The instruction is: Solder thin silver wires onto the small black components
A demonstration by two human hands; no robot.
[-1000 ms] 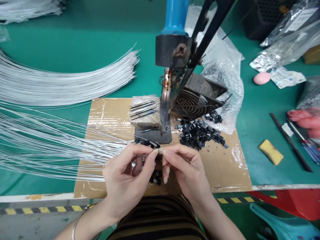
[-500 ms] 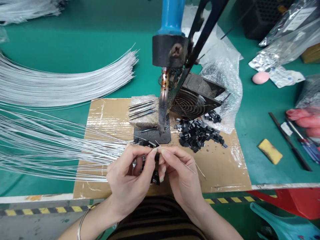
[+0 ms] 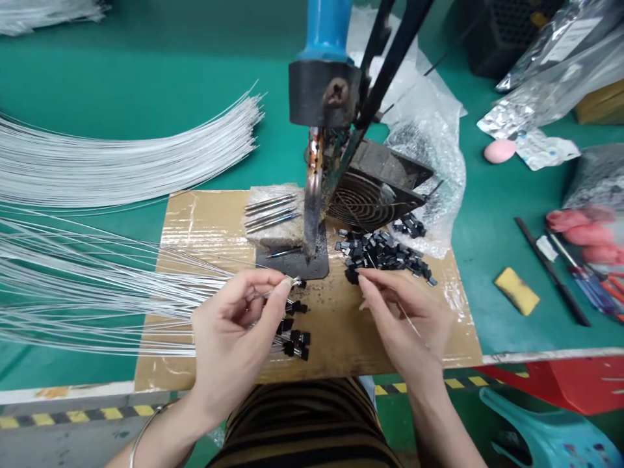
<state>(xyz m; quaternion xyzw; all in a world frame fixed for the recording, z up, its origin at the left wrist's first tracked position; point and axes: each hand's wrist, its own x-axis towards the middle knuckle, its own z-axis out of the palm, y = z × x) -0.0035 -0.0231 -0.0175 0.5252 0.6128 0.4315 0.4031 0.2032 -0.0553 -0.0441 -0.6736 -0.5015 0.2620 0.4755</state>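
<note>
My left hand (image 3: pixel 238 325) is closed in a pinch on the end of a white wire (image 3: pixel 294 281), its bare tip poking past the thumb. Under and beside this hand, several white wires (image 3: pixel 185 292) end in black connectors (image 3: pixel 295 341). My right hand (image 3: pixel 409 312) is closed, thumb and forefinger at the near left edge of a pile of loose black connectors (image 3: pixel 385 250); whether they grip one is unclear. A thin silvery wire, like solder wire (image 3: pixel 412 324), runs through this hand. The tip of a soldering iron (image 3: pixel 312 221) points down between and beyond both hands.
A cardboard sheet (image 3: pixel 195 221) covers the work area. Metal rods lie on a pale block (image 3: pixel 273 234) beside the iron. A fan (image 3: pixel 365 195) stands behind the connectors. A thick wire bundle (image 3: pixel 146 162) lies left; a yellow sponge (image 3: pixel 517 290) and pink egg-shaped object (image 3: pixel 500 151) lie right.
My hands were together, fingertips meeting below the iron. Now the right hand has moved right to the connector pile with the thin wire, while the left has shifted slightly left with the white wire.
</note>
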